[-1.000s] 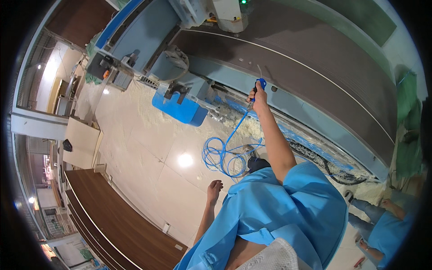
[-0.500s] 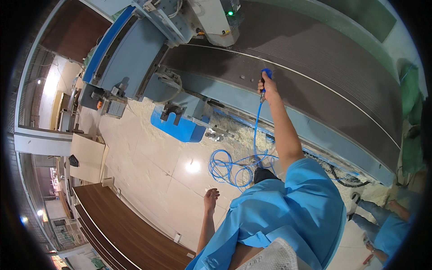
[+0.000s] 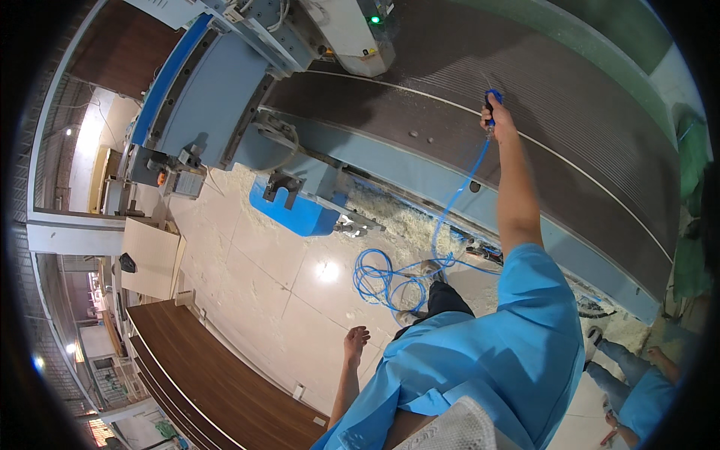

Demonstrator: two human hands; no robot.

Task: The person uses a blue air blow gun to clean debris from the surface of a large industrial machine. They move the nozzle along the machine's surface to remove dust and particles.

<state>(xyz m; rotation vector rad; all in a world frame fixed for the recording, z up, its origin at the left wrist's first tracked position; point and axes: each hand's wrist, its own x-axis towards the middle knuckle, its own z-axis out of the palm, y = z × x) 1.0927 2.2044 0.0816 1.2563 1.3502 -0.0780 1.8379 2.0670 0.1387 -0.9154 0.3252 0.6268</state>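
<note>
My right hand (image 3: 498, 118) is wrapped round a blue air blow gun (image 3: 492, 100), held out over the dark grooved bed (image 3: 585, 157) of a large machine. A blue air hose (image 3: 461, 191) runs from the gun's lower end over the bed's pale edge and down to loose coils (image 3: 386, 281) on the floor. My left hand (image 3: 355, 345) hangs low at my side, above the tiled floor. Its fingers are loosely bent and apart, with nothing in them. The gun's nozzle is too small to make out.
A machine head (image 3: 349, 41) with a green light stands over the bed's far left. Pale shavings (image 3: 397, 217) lie along the machine's base, beside a blue cover (image 3: 289, 210). Brown boards (image 3: 217, 375) are stacked at the lower left. Another person (image 3: 641, 397) is at the lower right.
My right hand has moved right and farther over the bed with the blow gun, drawing the hose along. My left hand has barely moved. My feet show more on the floor.
</note>
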